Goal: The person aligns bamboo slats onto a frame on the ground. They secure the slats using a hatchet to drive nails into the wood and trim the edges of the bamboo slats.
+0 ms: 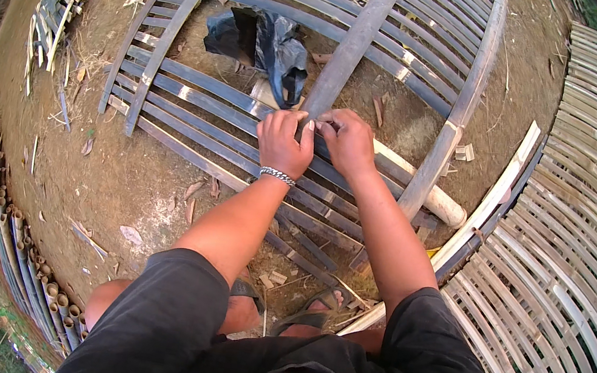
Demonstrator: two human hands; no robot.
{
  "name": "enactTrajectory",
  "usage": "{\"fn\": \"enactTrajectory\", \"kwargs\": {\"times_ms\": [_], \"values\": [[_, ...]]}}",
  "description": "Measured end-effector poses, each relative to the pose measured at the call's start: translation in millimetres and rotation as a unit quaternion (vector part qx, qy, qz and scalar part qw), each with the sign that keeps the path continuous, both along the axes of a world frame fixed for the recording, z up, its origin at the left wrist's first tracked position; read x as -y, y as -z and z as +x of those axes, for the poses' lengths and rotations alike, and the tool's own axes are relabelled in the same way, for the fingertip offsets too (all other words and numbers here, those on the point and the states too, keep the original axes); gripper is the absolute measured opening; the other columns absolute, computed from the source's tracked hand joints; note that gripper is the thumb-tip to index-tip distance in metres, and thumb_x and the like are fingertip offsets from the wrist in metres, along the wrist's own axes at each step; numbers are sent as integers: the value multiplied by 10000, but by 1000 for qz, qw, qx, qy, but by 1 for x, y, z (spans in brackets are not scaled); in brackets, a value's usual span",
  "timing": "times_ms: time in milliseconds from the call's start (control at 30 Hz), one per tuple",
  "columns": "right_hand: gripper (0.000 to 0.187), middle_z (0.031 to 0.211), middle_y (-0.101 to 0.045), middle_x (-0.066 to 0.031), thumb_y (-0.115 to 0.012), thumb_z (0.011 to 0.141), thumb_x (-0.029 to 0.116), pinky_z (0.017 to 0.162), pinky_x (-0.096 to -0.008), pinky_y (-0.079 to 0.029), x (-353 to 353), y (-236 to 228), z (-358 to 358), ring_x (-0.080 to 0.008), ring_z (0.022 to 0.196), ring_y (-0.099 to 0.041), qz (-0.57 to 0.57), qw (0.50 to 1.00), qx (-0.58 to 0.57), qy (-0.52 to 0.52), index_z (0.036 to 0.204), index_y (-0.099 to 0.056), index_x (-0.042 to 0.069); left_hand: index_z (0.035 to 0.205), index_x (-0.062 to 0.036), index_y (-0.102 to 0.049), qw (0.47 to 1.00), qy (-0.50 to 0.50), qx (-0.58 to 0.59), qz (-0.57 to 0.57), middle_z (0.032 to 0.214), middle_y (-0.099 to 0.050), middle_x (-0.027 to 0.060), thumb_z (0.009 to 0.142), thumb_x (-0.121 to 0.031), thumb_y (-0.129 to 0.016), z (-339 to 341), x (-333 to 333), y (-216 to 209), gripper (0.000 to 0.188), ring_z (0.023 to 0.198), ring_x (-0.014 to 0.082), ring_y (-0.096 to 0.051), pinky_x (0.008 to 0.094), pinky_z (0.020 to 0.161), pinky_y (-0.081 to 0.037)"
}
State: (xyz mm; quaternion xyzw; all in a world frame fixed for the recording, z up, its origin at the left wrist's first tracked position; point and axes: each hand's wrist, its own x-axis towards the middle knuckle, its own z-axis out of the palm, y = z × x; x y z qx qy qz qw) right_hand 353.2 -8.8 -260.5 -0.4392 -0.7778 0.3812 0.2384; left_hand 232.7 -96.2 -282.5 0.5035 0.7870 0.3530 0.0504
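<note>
My left hand (285,144) and my right hand (349,142) meet at the near end of a thick dark bamboo pole (356,46). The pole lies across the dark bamboo slats (200,100) of a panel on the ground. Left fingers are curled over the slat by the pole, thumb toward the other hand. On the right, thumb and fingers are pinched together. Whatever is between the fingertips is too small or hidden to name. Just beyond the left hand, a crumpled black plastic bag (276,50) rests in a gap between slats.
A pale round bamboo pole (444,207) pokes out under the panel's right side pole (473,81). A slatted bamboo panel (528,287) stretches along the right. Cut strips (60,8) lie piled far left; bundled bamboo tubes (36,264) lie at near left.
</note>
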Motion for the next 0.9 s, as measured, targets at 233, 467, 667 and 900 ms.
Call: {"fn": "enactTrajectory", "kwargs": {"times_ms": [233,467,667,900], "values": [[93,880,-731,-130,-731,845,96,734,-395,-563,21,13,-14,-315,812,-715,-27,998,-18,59,926,-752,57,1013,-111,-721,999,19,10,25,979,-676,65,916,-189,-696,-3,2,2,126,966,288,-629,427,875,-441],[355,1001,-749,-125,-785,876,143,773,-323,-584,25,6,19,-178,845,-727,-46,993,-43,97,1212,-702,66,979,-89,-709,999,-12,10,40,957,-705,93,943,-189,-687,-1,0,11,109,931,311,-658,434,850,-464],[286,1049,-707,-133,-754,899,107,806,-315,-566,36,-9,159,-201,877,-702,-29,970,-5,241,1170,-700,31,991,-147,-743,998,-14,28,47,956,-723,42,911,-191,-724,-5,-1,15,94,928,276,-664,423,859,-468],[289,1062,-669,-137,-720,914,92,861,-337,-534,108,-1,296,-228,933,-666,-40,955,164,242,1188,-658,22,994,-120,-737,1000,-17,-7,14,946,-702,72,948,-217,-688,0,-2,8,117,935,305,-646,429,852,-466]]}}
